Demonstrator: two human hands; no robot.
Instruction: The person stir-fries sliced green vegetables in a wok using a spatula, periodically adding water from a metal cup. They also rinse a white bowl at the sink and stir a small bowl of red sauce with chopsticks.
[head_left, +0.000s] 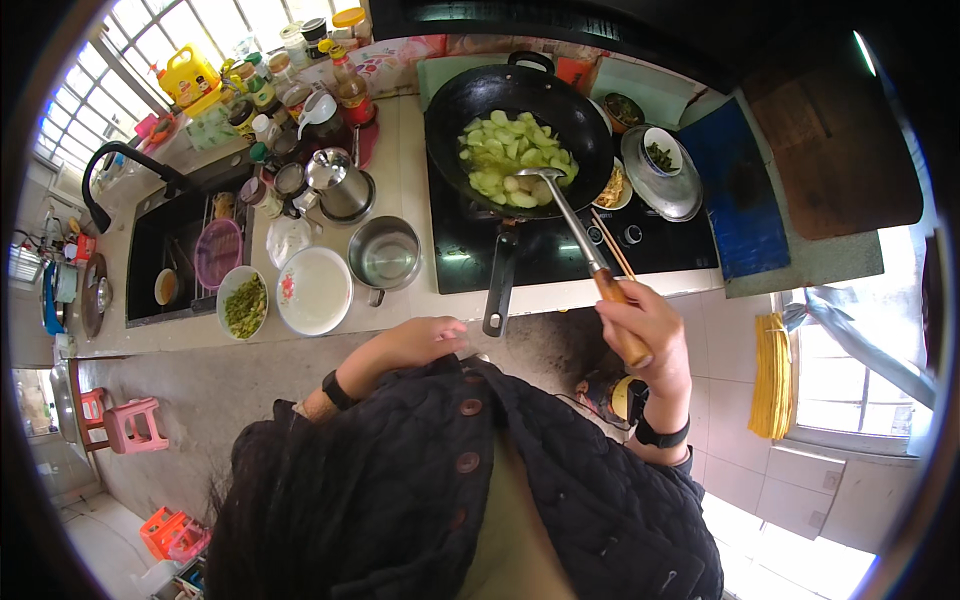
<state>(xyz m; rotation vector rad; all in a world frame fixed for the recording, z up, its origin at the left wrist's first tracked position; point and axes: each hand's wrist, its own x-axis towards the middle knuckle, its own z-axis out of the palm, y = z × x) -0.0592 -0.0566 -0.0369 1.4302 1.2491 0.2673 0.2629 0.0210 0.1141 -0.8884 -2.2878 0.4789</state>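
My right hand (646, 330) grips the wooden handle of a metal wok spatula (577, 229). Its blade rests among pale green vegetable slices (510, 146) inside a large black wok (589, 142). The wok sits on a black glass cooktop (465, 262), its long handle (501, 285) pointing toward me. In front of my jacket, my left hand (427, 339) hovers near the counter's front edge with its fingers loosely curled; I see nothing in it, though its palm side is hidden. Wooden chopsticks (613, 244) lie right of the spatula on the cooktop.
Left of the cooktop stand a metal saucepan (385, 253), a white enamel bowl (315, 291), a bowl of chopped greens (245, 304) and a metal pot (341, 187). Sauce bottles (351, 86) crowd the back beside a black sink (154, 247). A metal lid (660, 187) carries a small bowl (661, 152).
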